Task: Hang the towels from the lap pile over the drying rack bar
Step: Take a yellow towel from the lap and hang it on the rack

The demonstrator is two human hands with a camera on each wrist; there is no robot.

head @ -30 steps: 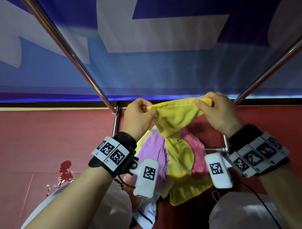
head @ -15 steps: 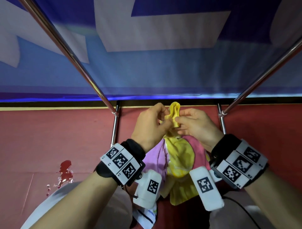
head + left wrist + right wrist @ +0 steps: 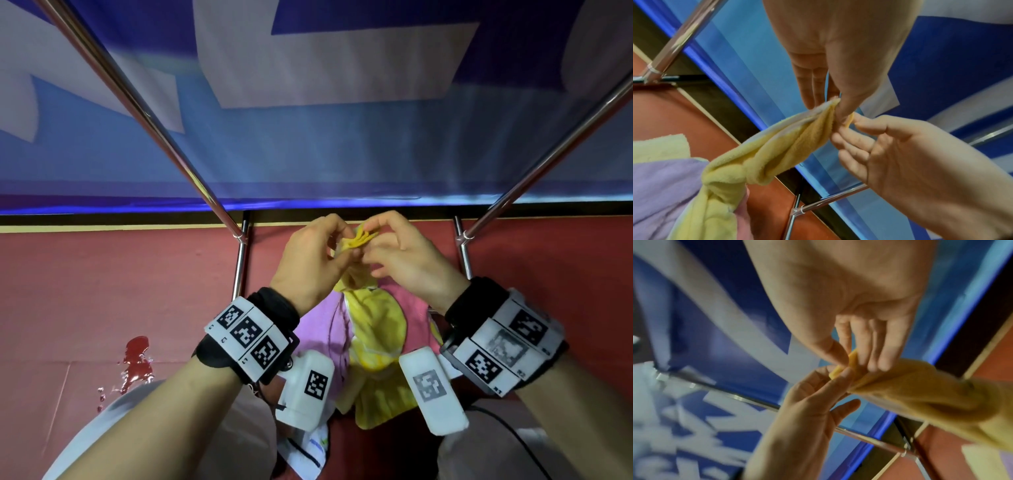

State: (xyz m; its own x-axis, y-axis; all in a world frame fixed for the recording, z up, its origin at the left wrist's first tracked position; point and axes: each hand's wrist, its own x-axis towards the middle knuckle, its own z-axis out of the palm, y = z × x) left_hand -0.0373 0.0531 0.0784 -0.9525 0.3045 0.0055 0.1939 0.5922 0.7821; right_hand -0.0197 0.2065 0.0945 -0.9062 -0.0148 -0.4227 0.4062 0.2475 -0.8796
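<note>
A yellow towel [image 3: 376, 329] rises from the lap pile, twisted and bunched at its top edge. My left hand [image 3: 344, 246] and right hand [image 3: 373, 245] meet there, just below the banner's lower edge. In the left wrist view my left hand [image 3: 833, 104] pinches the gathered edge of the yellow towel [image 3: 781, 149], while the right hand [image 3: 846, 126] pinches a small corner beside it. The right wrist view shows my right hand [image 3: 851, 356] pinching that corner and the left hand [image 3: 836, 374] below it. A purple towel [image 3: 318, 329] and a pink towel [image 3: 411, 305] lie on the lap.
Two chrome rack bars slant up and away, the left bar [image 3: 137, 102] and the right bar [image 3: 548, 154], each joined to an upright post [image 3: 241, 260]. A blue and white banner [image 3: 308, 154] hangs behind. A dark red stain [image 3: 137, 356] marks the red floor at left.
A second ago my hands held the yellow towel's top edge spread wide. They have come together at the middle, bunching the edge between them.
</note>
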